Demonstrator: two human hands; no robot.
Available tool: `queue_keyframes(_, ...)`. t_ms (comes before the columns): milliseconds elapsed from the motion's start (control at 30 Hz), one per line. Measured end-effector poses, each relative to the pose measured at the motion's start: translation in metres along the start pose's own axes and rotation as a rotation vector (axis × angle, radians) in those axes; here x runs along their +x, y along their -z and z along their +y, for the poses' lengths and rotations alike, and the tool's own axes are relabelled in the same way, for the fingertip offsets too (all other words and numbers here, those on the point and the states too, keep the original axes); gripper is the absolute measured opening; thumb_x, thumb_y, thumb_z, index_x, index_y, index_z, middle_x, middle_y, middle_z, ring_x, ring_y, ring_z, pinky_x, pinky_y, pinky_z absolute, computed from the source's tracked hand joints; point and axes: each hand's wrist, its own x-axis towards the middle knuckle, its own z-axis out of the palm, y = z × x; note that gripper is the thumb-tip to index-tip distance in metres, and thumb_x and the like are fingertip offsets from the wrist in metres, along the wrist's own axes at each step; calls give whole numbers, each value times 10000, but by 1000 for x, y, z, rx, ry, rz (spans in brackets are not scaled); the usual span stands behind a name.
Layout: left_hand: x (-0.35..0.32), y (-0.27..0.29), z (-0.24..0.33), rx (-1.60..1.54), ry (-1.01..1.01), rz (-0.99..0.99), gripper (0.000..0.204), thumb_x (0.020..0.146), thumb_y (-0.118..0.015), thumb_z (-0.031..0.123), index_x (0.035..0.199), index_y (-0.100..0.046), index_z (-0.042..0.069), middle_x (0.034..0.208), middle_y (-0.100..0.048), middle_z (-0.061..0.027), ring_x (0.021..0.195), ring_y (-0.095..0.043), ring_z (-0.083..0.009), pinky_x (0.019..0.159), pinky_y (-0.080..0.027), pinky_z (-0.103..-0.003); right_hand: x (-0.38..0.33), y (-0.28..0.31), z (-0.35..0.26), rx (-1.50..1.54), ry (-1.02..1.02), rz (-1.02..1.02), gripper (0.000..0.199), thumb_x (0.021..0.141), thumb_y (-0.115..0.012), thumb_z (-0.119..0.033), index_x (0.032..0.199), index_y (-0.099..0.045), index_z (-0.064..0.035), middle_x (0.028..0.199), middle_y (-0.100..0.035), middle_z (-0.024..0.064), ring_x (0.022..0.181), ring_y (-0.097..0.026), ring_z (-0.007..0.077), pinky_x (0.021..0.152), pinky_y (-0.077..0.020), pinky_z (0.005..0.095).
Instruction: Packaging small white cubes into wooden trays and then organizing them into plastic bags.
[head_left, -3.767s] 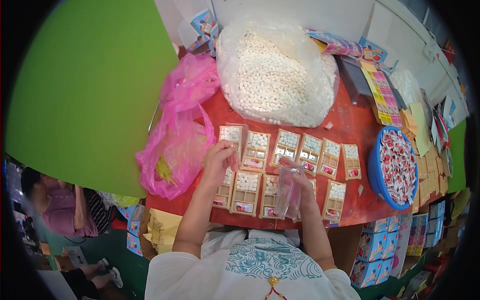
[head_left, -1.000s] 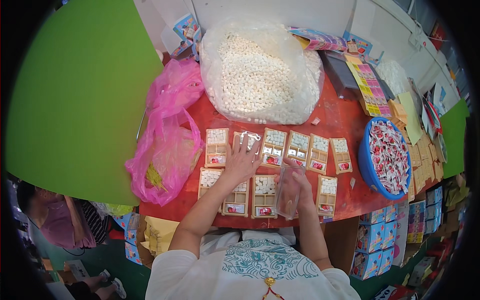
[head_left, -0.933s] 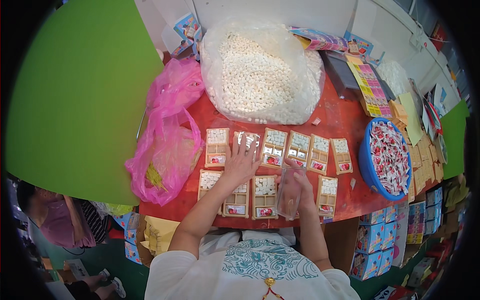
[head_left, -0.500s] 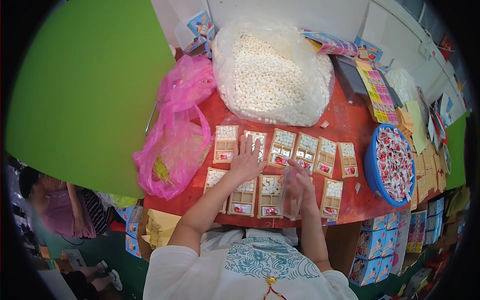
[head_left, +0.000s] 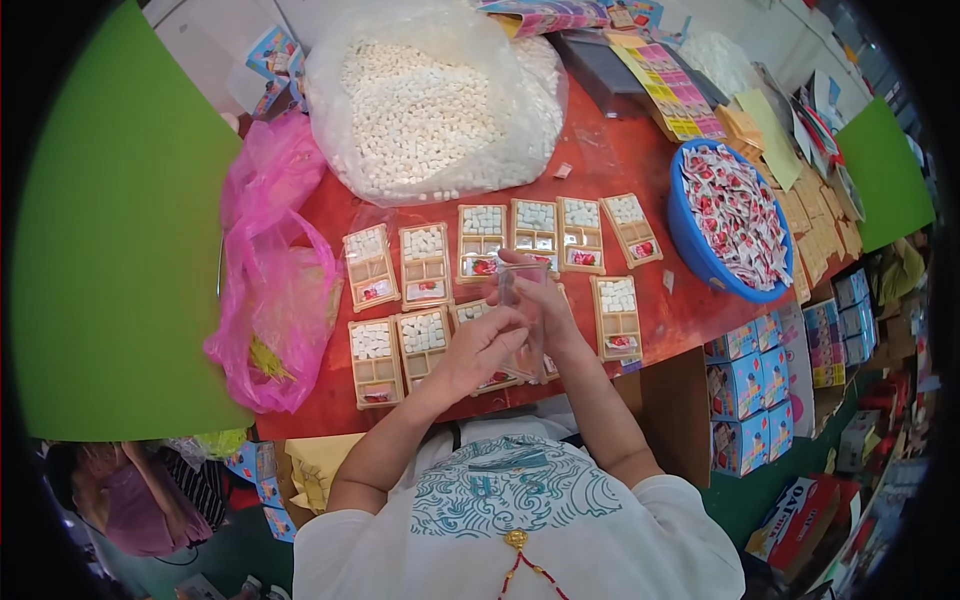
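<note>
Clear plastic, a small bag point(head_left: 522, 318), stands upright between both hands over the trays point(head_left: 425, 265), long axis running away from the person. The right hand point(head_left: 548, 305) has its grip closed on the bag's far side; the left hand point(head_left: 478, 345) pinches its near edge. Both forearms rise from below, meeting above the red table point(head_left: 610, 165).

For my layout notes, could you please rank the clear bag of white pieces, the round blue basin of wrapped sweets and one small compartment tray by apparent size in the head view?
1. Clear plastic bag of white pieces
2. Round blue basin
3. Small tan compartment tray
</note>
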Motion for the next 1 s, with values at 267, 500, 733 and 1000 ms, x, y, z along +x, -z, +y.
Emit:
queue_keyframes(267,-1,-14,-10,-215,128,2,193,951,-497,199,970,-570,21,828,-557,3,723,-502,-61,651,-410,-212,-2,-3,0,-77,9,0,678,819,-603,-295,1378,-340,-15,993,-601,88,875,-616,164,790,-492,302)
queue_keyframes(500,0,-13,-11,-263,147,-25,189,960,-480,189,976,-568,22,799,-544,9,705,-512,-58,634,-414,-206,1,-3,-1,-90,-9,-1,698,819,-609,-293,1385,-318,-8,972,-612,79,861,-616,152,773,-487,286)
queue_keyframes(733,-2,-10,-13,-336,159,-17,194,961,-466,183,974,-571,20,810,-561,3,714,-534,-64,645,-430,-206,3,-6,5,-53,-31,-6,715,812,-622,-297,1390,-318,-5,962,-596,62,856,-609,143,765,-486,277)
queue_keyframes(1000,2,-10,-11,-335,158,72,186,952,-461,170,1009,-569,29,810,-559,8,712,-534,-64,631,-426,-197,2,-13,7,-90,-41,-13,714,802,-632,-285,1389,-334,-9,1006,-565,68,866,-595,143,787,-490,280)
